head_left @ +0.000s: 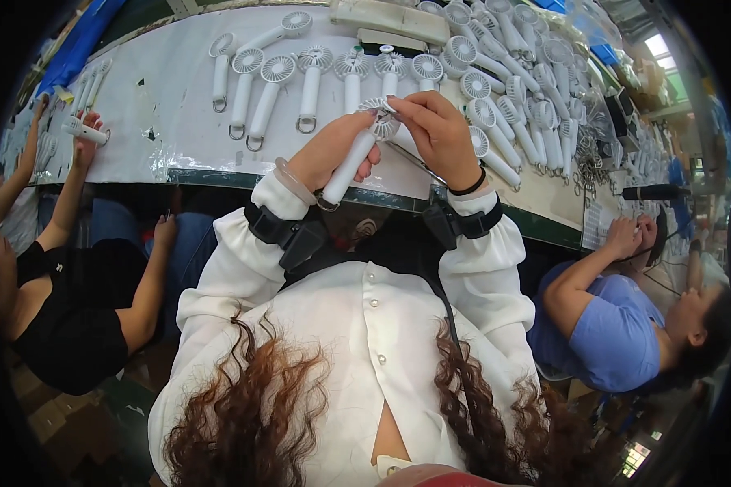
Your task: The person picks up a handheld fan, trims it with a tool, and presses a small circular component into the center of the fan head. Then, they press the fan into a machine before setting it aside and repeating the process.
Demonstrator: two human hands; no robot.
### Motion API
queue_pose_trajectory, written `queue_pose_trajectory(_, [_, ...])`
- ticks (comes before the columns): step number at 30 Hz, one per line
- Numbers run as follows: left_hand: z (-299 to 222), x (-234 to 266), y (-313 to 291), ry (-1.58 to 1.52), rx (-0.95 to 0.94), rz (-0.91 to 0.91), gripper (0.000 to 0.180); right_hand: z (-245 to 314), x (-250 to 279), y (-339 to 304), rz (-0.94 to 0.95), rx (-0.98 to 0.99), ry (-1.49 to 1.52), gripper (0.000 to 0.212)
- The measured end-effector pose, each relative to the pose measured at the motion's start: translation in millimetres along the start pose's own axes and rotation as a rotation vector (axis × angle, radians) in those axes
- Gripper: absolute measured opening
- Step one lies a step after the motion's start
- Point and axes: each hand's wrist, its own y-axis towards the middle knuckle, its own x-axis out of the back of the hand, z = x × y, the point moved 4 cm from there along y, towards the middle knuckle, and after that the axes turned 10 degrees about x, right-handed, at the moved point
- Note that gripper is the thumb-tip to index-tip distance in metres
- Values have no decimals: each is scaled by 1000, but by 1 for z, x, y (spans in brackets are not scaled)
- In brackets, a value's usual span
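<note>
My left hand (330, 152) is closed round the body of a white handheld fan (348, 169), tilted with its head away from me. A ring hangs at its lower end, near my left wrist. My right hand (440, 136) is at the fan's head, thumb and forefinger pinched together on the grille. Whatever small part lies between those fingertips is too small to make out. Just beyond my hands several more white handheld fans (310, 89) lie in a loose row on the table (183, 122), most with a ring at the handle end.
A dense heap of white fans (536, 89) covers the table's right side, beside a pile of metal rings (590, 169). Behind the row lies a long pale block (390, 18). A person in black (81, 284) on the left holds another fan; a person in blue (613, 333) works at right.
</note>
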Motion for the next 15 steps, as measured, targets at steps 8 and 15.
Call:
queue_pose_trajectory(8, [-1,-1,-3,51,12,18,31,3,-1,2,-17,13,-87,26])
queue_pose_trajectory(15, [1,-7,-8,138,70,30,34,-15,14,7,203,-99,263,24])
